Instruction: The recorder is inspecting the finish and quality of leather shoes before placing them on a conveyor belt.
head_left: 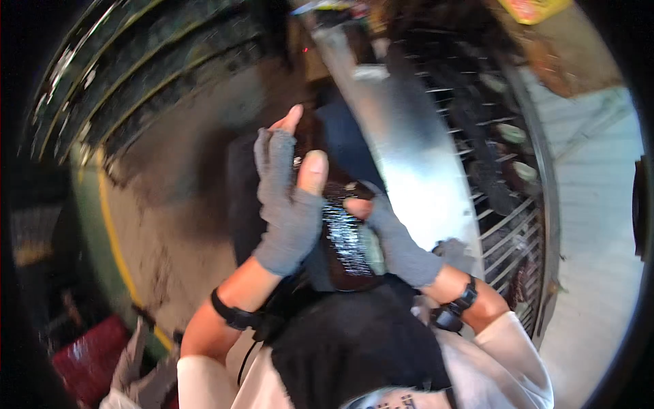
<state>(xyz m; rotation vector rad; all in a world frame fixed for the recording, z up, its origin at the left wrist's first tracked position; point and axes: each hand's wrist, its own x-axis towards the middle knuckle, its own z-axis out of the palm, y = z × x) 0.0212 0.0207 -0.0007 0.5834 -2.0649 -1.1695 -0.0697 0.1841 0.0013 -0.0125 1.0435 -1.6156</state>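
Between my two gloved hands is a long, dark brown, glossy item (346,235), boot-like in shape, with a pale green patch on its right side. Its exact kind is blurred. My left hand (289,198), in a grey fingerless glove, lies along its left side, fingers stretched forward and thumb raised over it. From the right my right hand (395,238), gloved alike, grips it with the thumb on top; the other fingers are hidden beneath. The lower end of the item is close to my black apron (354,341).
To the right runs a shiny metal ledge (422,177), then a wire rack (507,225) bearing several dark items with pale green parts. A white surface (593,184) lies beyond. Dark slatted racks (157,61) stand far left; a yellow floor line (119,245) and a red object (92,351) are below.
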